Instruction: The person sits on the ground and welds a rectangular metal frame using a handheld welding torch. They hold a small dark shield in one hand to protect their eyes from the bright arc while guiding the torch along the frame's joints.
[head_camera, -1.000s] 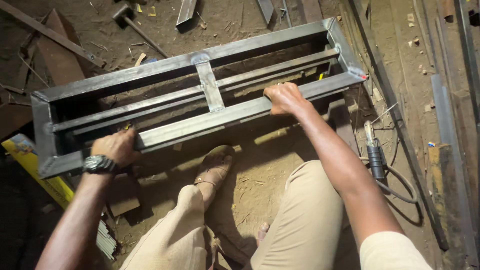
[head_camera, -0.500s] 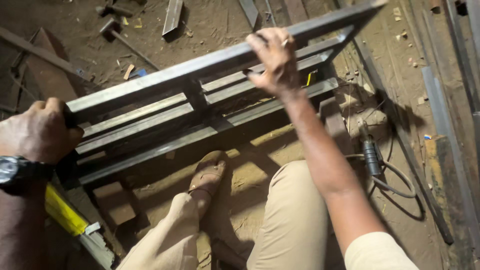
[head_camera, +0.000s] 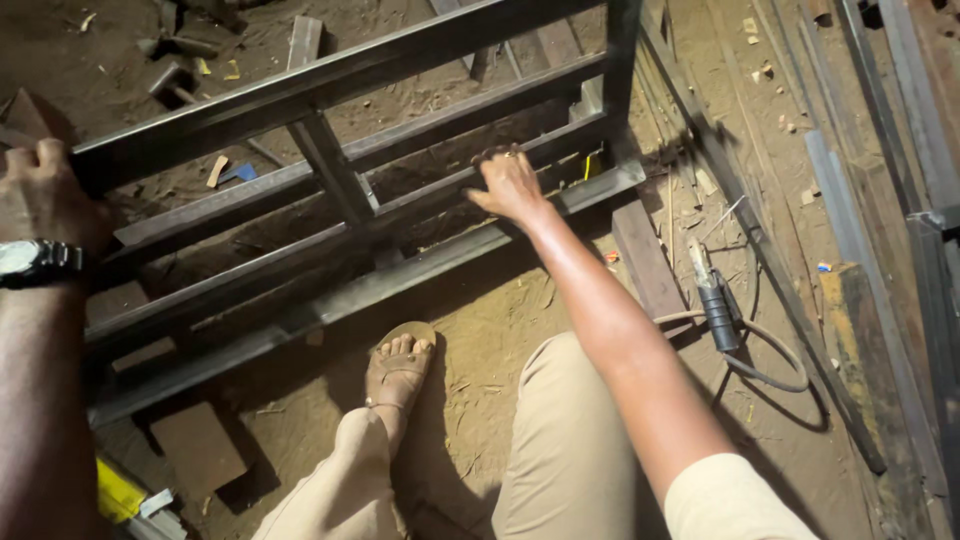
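Frame (head_camera: 330, 170) lay lengthwise across me, left to right; my left hand (head_camera: 45, 195) gripped its upper rail, my right hand (head_camera: 510, 185) clasped a lower bar.

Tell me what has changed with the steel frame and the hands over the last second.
The steel frame has been tipped up off the dirt floor onto its long edge. The left hand moved its grip to the raised top rail; the right hand shifted to a lower bar. The sandalled foot stayed put.
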